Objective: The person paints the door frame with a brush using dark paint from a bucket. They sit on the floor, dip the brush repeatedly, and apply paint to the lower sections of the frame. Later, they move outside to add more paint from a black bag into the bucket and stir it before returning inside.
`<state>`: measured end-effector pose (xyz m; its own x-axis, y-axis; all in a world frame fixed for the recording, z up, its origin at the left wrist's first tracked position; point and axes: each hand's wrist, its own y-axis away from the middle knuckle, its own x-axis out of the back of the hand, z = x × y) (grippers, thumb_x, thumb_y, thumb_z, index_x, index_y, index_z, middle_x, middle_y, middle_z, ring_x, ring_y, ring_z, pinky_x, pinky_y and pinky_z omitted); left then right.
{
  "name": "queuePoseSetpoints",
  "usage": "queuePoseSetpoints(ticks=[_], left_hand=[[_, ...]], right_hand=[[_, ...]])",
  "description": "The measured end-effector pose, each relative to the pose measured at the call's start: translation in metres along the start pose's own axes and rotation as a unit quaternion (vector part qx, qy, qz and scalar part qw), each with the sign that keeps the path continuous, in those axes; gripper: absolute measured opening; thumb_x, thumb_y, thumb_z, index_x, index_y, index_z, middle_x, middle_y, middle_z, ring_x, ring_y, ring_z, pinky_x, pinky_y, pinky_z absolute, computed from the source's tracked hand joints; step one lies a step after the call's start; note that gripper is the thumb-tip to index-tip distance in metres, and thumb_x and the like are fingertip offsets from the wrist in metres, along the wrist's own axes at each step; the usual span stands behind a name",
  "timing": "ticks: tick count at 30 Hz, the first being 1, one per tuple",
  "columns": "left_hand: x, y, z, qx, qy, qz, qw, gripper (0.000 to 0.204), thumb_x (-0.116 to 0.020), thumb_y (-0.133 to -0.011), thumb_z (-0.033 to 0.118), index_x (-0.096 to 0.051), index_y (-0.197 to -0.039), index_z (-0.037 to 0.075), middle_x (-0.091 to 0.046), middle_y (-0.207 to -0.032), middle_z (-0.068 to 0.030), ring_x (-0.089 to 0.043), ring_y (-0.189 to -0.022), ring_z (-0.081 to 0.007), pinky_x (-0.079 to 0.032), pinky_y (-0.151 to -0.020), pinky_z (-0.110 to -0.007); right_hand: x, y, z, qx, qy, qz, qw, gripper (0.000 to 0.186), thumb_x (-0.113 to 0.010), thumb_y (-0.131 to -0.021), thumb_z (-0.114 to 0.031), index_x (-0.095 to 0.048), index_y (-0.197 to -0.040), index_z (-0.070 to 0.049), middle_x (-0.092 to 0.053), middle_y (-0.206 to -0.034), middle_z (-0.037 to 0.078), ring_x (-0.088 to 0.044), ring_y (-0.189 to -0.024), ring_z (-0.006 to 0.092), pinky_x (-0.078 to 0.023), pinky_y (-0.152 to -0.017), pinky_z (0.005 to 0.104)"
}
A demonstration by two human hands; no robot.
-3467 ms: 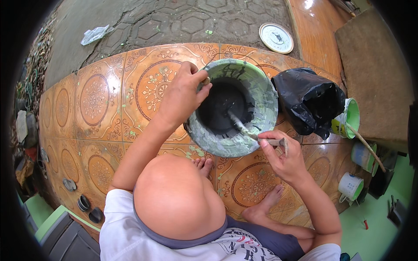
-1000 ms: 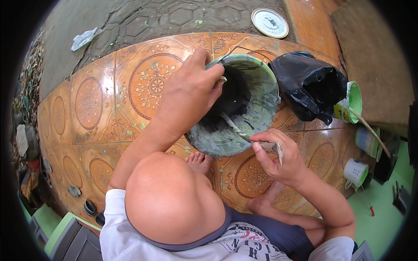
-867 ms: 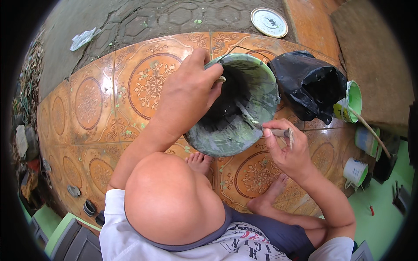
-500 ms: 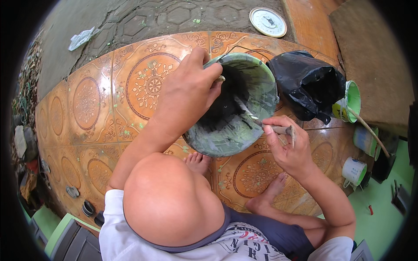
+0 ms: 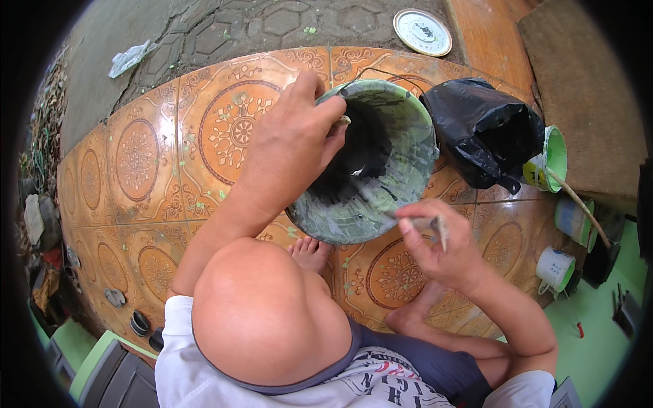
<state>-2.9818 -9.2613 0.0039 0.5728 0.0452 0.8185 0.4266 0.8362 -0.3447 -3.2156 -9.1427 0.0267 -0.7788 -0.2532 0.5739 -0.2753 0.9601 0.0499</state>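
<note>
A green bucket (image 5: 401,197), smeared with grey and black, leans with its mouth tilted toward me and dark liquid inside. My left hand (image 5: 292,139) is closed over its left rim, and a small pale end of something shows by the fingertips. At the lower right of the bucket's mouth, my right hand (image 5: 442,245) is closed round a paint-smeared stick (image 5: 441,231). The stick's far part points into the bucket and is blurred by motion, so its tip cannot be made out.
A black plastic bag (image 5: 486,132) stands right of the bucket. Beyond it are a small green pail (image 5: 556,158) with a long stick (image 5: 578,204) and a white cup (image 5: 554,268). A round white lid (image 5: 422,32) lies ahead, near paving. My feet rest on orange tiles (image 5: 224,136).
My right hand has shifted slightly down and left, drawing the stick lower toward the bucket's near wall. My left hand keeps its hold on the rim.
</note>
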Motion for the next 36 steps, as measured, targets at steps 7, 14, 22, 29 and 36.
queuePoseSetpoints(ticks=[7,14,22,29,36], left_hand=[[-0.001,0.000,0.000,0.007,-0.006,-0.017,1.000,0.019,-0.075,-0.079,0.013,-0.060,-0.089,0.005,-0.054,-0.098,-0.0112,-0.062,-0.085,-0.0297,-0.052,-0.068,-0.041],[0.003,0.000,0.000,0.009,0.001,-0.010,1.000,0.017,-0.076,-0.082,0.015,-0.062,-0.088,0.006,-0.055,-0.098,-0.0107,-0.063,-0.080,-0.0309,-0.051,-0.067,-0.042],[0.001,0.001,0.000,0.007,0.005,-0.006,1.000,0.017,-0.075,-0.083,0.015,-0.062,-0.089,0.006,-0.056,-0.099,-0.0107,-0.063,-0.080,-0.0311,-0.051,-0.067,-0.042],[0.001,0.003,-0.002,0.007,0.005,-0.010,1.000,0.017,-0.075,-0.083,0.016,-0.063,-0.089,0.006,-0.056,-0.099,-0.0109,-0.064,-0.079,-0.0309,-0.051,-0.066,-0.041],[0.003,0.003,-0.002,0.012,-0.005,-0.007,1.000,0.017,-0.076,-0.083,0.016,-0.063,-0.087,0.006,-0.056,-0.098,-0.0108,-0.063,-0.078,-0.0304,-0.051,-0.066,-0.041]], right_hand=[[0.003,-0.002,-0.007,0.004,0.014,-0.016,1.000,0.014,-0.068,-0.089,-0.010,-0.065,-0.100,-0.002,-0.067,-0.089,0.016,-0.067,-0.082,0.0322,-0.053,-0.074,0.0381],[0.006,-0.008,-0.004,-0.039,0.013,0.013,0.999,0.012,-0.067,-0.090,-0.010,-0.065,-0.099,-0.002,-0.068,-0.089,0.014,-0.068,-0.082,0.0308,-0.053,-0.074,0.0367],[0.007,-0.010,0.001,-0.052,0.010,0.047,0.998,0.013,-0.068,-0.091,-0.012,-0.066,-0.099,-0.001,-0.067,-0.089,0.015,-0.068,-0.078,0.0297,-0.053,-0.071,0.0366],[0.004,-0.013,0.002,-0.058,0.003,0.071,0.996,0.013,-0.068,-0.091,-0.012,-0.066,-0.100,-0.002,-0.068,-0.090,0.015,-0.068,-0.083,0.0311,-0.053,-0.075,0.0382],[-0.003,-0.009,-0.002,-0.053,-0.040,0.039,0.997,0.015,-0.067,-0.091,-0.012,-0.066,-0.102,-0.001,-0.067,-0.092,0.016,-0.068,-0.084,0.0331,-0.053,-0.076,0.0388]])
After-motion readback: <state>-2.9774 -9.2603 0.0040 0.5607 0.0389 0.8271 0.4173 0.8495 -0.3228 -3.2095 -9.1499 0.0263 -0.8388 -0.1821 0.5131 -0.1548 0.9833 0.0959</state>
